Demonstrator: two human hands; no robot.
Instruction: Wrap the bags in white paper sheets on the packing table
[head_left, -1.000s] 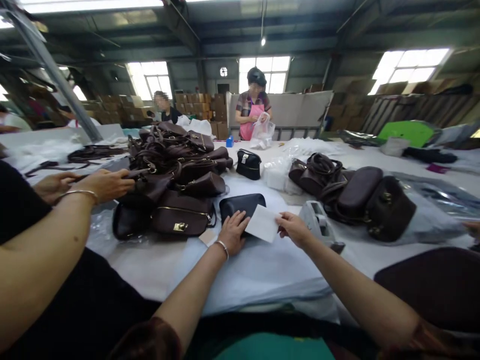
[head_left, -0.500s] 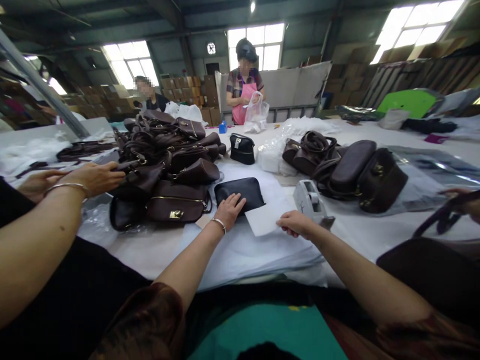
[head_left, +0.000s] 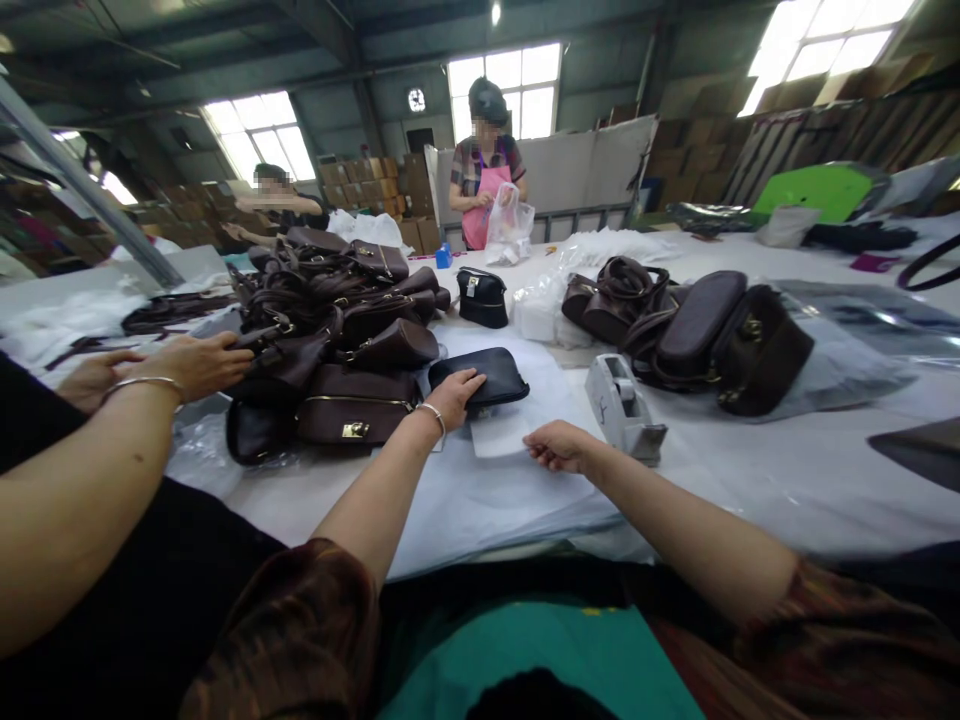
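A small black bag (head_left: 495, 374) lies on white sheets (head_left: 450, 510) in front of me, its near edge slightly raised. My left hand (head_left: 454, 397) grips the bag's left near side, thumb on top and the other fingers hidden beneath. A white card (head_left: 499, 437) lies low in front of the bag, its far edge close to the bag's underside. My right hand (head_left: 556, 446) pinches the right edge of this card. To the right of my right hand stands a grey tape dispenser (head_left: 619, 405).
Dark brown bags (head_left: 352, 310) are heaped at the left, beside a neighbour's hands (head_left: 184, 368). More brown bags (head_left: 701, 330) lie at the right. A black bag (head_left: 482, 298) stands farther back. Across the table a person (head_left: 487, 170) holds a plastic bag.
My left hand has gone from lying on the black bag to gripping and tilting it. My right hand has moved left with the card. The bag and arm at the far right have shifted away.
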